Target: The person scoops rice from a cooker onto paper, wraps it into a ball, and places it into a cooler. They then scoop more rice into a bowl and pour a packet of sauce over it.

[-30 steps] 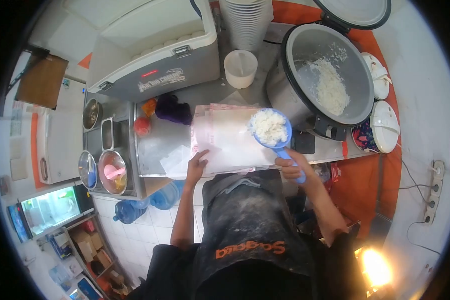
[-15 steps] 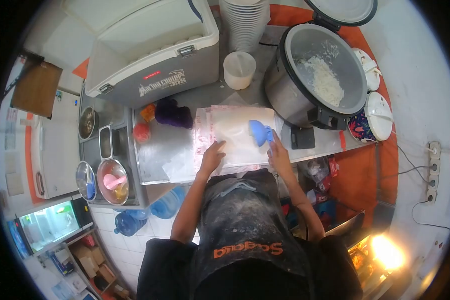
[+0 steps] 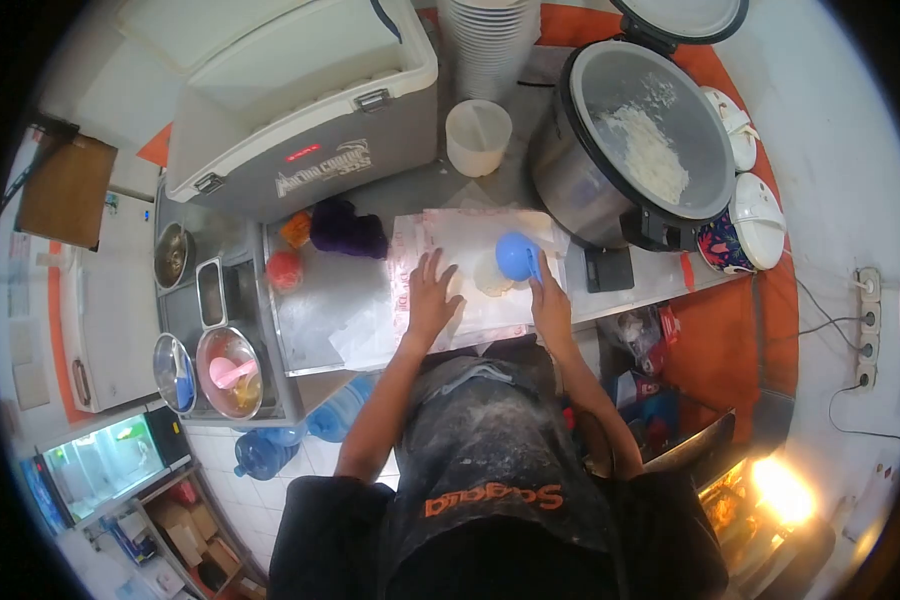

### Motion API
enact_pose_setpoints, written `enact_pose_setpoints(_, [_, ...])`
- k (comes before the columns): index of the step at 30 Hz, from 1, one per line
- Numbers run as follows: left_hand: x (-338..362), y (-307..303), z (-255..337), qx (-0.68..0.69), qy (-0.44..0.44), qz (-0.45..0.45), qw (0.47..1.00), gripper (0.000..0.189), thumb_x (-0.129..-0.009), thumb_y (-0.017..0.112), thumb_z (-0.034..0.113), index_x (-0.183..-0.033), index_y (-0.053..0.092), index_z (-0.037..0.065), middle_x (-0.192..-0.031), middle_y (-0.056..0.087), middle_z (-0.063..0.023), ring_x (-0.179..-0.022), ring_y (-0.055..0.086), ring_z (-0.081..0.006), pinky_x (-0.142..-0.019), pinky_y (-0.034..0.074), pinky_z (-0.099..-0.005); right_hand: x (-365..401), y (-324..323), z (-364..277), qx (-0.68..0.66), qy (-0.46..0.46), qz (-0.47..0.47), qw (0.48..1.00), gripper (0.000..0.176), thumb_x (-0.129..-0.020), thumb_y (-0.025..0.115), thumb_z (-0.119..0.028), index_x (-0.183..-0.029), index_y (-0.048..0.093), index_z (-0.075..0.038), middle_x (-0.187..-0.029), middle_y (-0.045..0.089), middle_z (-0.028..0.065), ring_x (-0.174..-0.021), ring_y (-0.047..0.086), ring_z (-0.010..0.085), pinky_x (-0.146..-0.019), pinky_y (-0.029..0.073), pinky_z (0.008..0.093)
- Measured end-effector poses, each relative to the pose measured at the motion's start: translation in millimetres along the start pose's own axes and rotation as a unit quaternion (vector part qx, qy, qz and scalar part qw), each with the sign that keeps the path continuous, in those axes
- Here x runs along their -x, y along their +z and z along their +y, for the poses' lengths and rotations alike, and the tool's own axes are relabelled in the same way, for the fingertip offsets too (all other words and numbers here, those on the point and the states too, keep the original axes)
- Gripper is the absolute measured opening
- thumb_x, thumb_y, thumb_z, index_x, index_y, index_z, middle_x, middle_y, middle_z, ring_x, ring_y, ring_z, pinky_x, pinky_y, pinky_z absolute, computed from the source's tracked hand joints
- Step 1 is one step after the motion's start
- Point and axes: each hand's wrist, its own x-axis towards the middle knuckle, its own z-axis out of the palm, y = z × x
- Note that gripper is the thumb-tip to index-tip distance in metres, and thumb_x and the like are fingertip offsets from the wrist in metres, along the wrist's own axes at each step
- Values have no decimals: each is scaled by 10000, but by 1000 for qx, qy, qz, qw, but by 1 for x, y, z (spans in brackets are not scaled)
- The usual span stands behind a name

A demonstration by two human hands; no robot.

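Note:
A blue scoop (image 3: 517,256) is turned with its rounded back up over the wrapping paper (image 3: 470,235). My right hand (image 3: 550,305) is closed round the scoop's handle. Beside and partly under the scoop lies a pale mound of rice (image 3: 492,279). Fingers spread, my left hand (image 3: 432,303) rests on the left part of the paper and holds nothing. The paper sheets are white with red print along the left edge.
An open rice cooker (image 3: 585,190) with rice stands at the back right, and a grey cooler (image 3: 310,165) at the back left. Between them are a white tub (image 3: 478,140) and stacked cups (image 3: 485,45). Metal bowls (image 3: 228,345) sit at left.
The scoop has turned over, rounded back up, and rice now shows on the paper. My left hand has moved up a little and spread its fingers flat.

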Motion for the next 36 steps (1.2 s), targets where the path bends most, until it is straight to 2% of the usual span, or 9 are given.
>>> enact_pose_setpoints(7, [-44,14,-14,-133,26,-184,973,1139,-620,913,447,-1585,373,174,-1699,213,-127,-1565,188,-369,-1212,207,-657,-14,-7,-36,190,-34,-214,957,595,-1064,504,-250,-1622,300,-279,-1071,654,201,-906,673,424,-822,539,506])
enact_pose_setpoints(11, [-53,7,-12,-110,-72,-145,981,1143,-657,888,496,-1607,325,203,-1686,227,-144,-1549,210,-371,-1186,214,-686,7,-7,-10,100,-33,-107,989,614,-1050,542,-236,-1617,309,-277,-1101,669,219,-872,690,453,-786,563,524])
enact_pose_setpoints(13, [-54,13,-18,-115,-57,-117,985,1109,-680,880,483,-1604,331,207,-1683,224,-152,-1540,216,-381,-1182,222,-687,14,-10,2,-27,-8,70,997,560,-1084,476,-277,-1619,320,-230,-1186,674,205,-945,688,423,-843,547,486])
enact_pose_setpoints(17, [-70,9,-6,-166,75,-92,979,1012,-738,861,420,-1592,358,217,-1686,196,-164,-1532,209,-412,-1177,230,-697,22,-19,7,-60,56,9,997,545,-1091,460,-283,-1618,327,-233,-1160,697,225,-944,698,423,-832,538,477])
enact_pose_setpoints(24, [-101,17,-2,-200,58,-12,978,940,-765,849,333,-1578,389,230,-1695,179,-144,-1542,190,-423,-1172,255,-683,8,-16,-13,-37,43,-32,998,547,-1086,477,-269,-1615,338,-254,-768,616,217,-713,664,349,-729,513,464])
enact_pose_setpoints(27, [-118,15,-2,-149,122,-4,981,677,-817,806,330,-1440,583,185,-1589,414,-140,-1471,357,-385,-1174,266,-659,8,-21,-14,-51,87,-43,994,542,-1086,478,-254,-1612,346,-253,-774,619,222,-720,666,370,-715,507,464])
enact_pose_setpoints(29, [-138,31,-15,-166,86,-190,964,357,-880,743,373,-1171,756,166,-1304,679,-110,-1263,585,-322,-1100,337,-635,14,-27,-15,-45,96,-47,993,539,-1086,476,-246,-1610,350,-253,-787,634,228,-737,676,388,-708,502,466])
enact_pose_setpoints(32, [-151,49,-32,-88,1,-106,991,285,-904,706,426,-971,796,164,-1039,763,-77,-1045,687,-285,-994,391,-587,24,-20,-21,-45,21,-4,999,546,-1075,494,-221,-1604,364,-252,-859,661,225,-794,679,413,-722,505,479])
enact_pose_setpoints(36, [-159,59,-44,-69,-3,-65,995,345,-889,711,486,-1013,770,170,-973,751,-65,-954,697,-326,-957,396,-560,22,7,-17,56,-14,-24,998,600,-1046,540,-236,-1608,332,-259,-933,667,204,-845,693,431,-732,557,554])
